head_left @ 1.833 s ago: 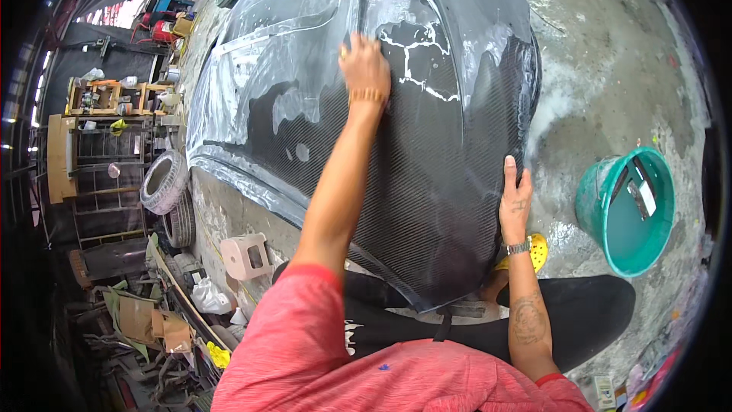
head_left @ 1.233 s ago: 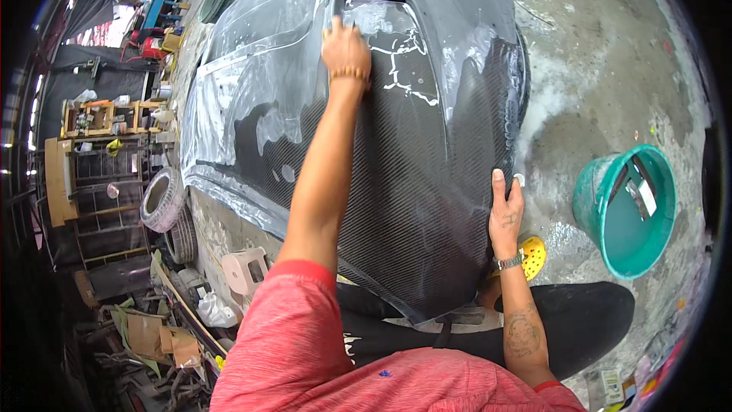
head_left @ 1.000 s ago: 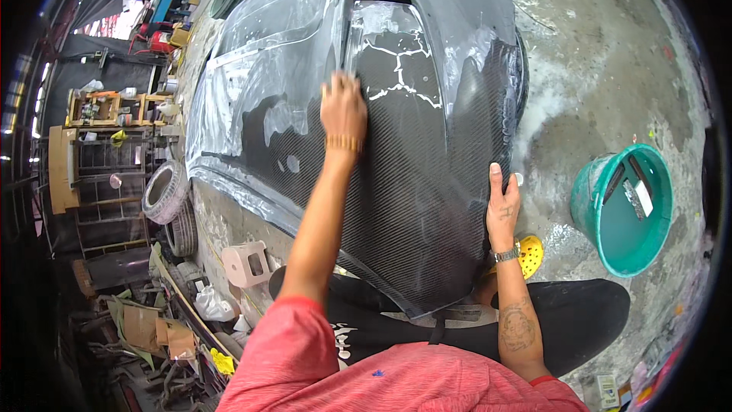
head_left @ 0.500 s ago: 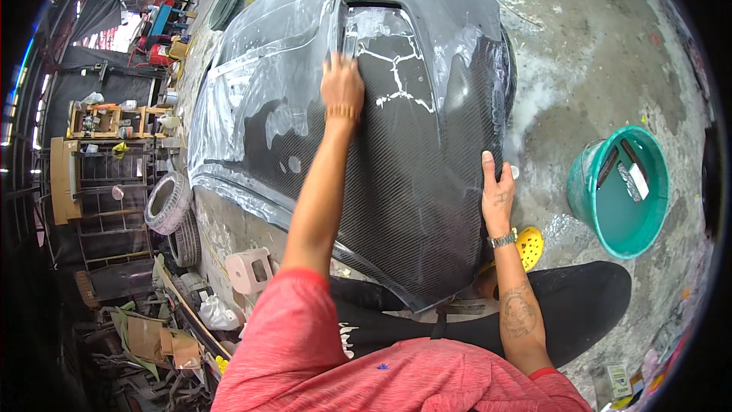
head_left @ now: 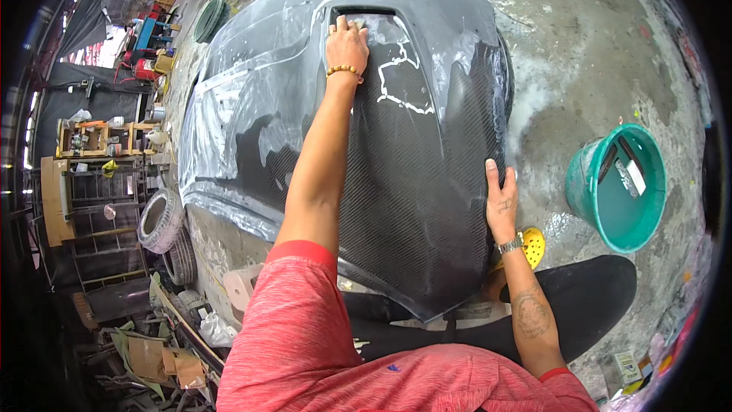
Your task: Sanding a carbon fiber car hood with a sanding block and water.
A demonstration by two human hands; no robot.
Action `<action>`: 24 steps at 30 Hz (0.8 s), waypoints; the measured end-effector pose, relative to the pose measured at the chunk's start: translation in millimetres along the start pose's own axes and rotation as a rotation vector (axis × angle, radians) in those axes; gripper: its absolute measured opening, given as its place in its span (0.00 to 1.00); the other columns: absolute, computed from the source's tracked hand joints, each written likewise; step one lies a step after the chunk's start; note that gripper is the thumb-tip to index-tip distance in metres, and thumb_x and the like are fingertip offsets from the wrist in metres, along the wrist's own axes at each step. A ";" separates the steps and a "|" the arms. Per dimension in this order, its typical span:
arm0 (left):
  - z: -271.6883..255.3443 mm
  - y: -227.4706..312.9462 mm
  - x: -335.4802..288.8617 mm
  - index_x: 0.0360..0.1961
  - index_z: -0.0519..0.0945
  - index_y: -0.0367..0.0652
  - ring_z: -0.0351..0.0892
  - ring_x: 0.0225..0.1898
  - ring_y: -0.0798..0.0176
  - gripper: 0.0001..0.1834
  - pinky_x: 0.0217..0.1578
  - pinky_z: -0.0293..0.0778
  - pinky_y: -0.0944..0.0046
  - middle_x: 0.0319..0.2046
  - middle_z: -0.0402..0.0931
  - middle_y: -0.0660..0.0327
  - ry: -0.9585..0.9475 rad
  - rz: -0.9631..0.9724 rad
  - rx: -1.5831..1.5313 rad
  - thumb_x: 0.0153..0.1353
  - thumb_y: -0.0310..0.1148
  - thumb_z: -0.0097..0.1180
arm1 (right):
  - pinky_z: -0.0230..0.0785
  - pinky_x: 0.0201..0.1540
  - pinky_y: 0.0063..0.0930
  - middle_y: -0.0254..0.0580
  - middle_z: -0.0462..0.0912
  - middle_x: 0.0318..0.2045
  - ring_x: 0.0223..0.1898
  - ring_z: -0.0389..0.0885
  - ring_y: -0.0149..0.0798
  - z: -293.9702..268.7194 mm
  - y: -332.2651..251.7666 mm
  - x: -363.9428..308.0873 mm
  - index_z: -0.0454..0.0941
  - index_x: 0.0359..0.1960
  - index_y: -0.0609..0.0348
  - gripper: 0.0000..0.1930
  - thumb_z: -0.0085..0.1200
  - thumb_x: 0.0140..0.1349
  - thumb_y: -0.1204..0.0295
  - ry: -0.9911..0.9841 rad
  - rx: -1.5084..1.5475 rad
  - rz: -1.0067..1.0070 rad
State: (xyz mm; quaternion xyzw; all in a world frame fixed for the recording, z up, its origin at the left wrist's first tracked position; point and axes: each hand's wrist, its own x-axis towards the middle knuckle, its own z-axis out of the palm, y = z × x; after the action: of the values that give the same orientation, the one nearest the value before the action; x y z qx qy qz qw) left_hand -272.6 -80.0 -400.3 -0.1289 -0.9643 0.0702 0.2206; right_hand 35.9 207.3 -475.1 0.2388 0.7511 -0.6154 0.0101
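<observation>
A large black carbon-fibre car hood (head_left: 396,214) lies in front of me, smeared with whitish residue over its far and left parts. A recessed vent is set into it, with white jagged lines on the panel beside my hand. My left hand (head_left: 348,47), with a beaded bracelet, presses into the left side of that recess with curled fingers; whatever may be under the fingertips is hidden. At the hood's right edge, my right hand (head_left: 501,202) grips the rim, thumb on top and the other fingers over the side. A metal watch sits on that wrist.
A green bucket (head_left: 650,217) of water with some flat tools in it stands on the wet concrete at right. Tires (head_left: 162,221), wooden shelving (head_left: 103,139) and piled scrap line the left. A pinkish stool (head_left: 240,286) is beside my left arm; a yellow clog (head_left: 534,248) shows near my right wrist.
My left hand has slid farther away along the recess, toward its far end. The right hand stays at the hood's edge. The white lines beside the left hand are now partly covered.
</observation>
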 end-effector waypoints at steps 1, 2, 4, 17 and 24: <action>2.6 20.9 -19.1 0.53 0.82 0.41 0.77 0.48 0.41 0.16 0.51 0.75 0.44 0.48 0.76 0.47 -0.003 -0.041 -0.113 0.71 0.38 0.54 | 0.68 0.47 0.47 0.65 0.78 0.34 0.37 0.75 0.59 -7.1 7.6 -0.4 0.72 0.45 0.72 0.34 0.53 0.72 0.43 0.007 -0.022 0.017; -4.3 48.8 -44.4 0.55 0.83 0.46 0.76 0.49 0.40 0.16 0.52 0.72 0.40 0.48 0.76 0.48 0.007 -0.078 -0.224 0.71 0.38 0.54 | 0.68 0.47 0.47 0.65 0.78 0.34 0.37 0.75 0.59 -13.6 13.1 4.9 0.72 0.45 0.73 0.34 0.53 0.72 0.43 0.059 -0.032 0.015; -34.0 92.9 -120.0 0.63 0.81 0.55 0.75 0.51 0.41 0.22 0.53 0.68 0.41 0.51 0.77 0.52 0.027 -0.013 -0.288 0.67 0.35 0.59 | 0.68 0.48 0.46 0.65 0.78 0.35 0.38 0.75 0.58 -23.1 24.6 10.2 0.72 0.45 0.73 0.34 0.53 0.72 0.43 0.135 -0.040 -0.029; -4.0 48.7 -2.2 0.56 0.85 0.58 0.72 0.56 0.40 0.16 0.57 0.68 0.38 0.54 0.76 0.49 -0.013 -0.149 -0.260 0.71 0.43 0.55 | 0.68 0.47 0.48 0.65 0.78 0.34 0.38 0.75 0.62 -3.4 -5.2 4.1 0.73 0.44 0.71 0.33 0.55 0.71 0.44 0.058 0.009 -0.020; -111.5 141.0 -209.2 0.62 0.82 0.56 0.72 0.51 0.50 0.25 0.56 0.66 0.49 0.50 0.76 0.57 -0.155 -0.024 -0.530 0.63 0.34 0.64 | 0.64 0.65 0.46 0.79 0.75 0.56 0.61 0.73 0.69 -15.2 15.7 4.7 0.68 0.61 0.83 0.48 0.53 0.68 0.36 -0.007 -0.032 0.159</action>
State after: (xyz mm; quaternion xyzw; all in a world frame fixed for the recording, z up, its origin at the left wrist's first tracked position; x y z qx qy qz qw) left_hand -10.5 5.2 -413.1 -0.1652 -0.9644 -0.1774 0.1058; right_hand 41.7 225.1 -487.3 0.2952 0.7396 -0.6013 0.0653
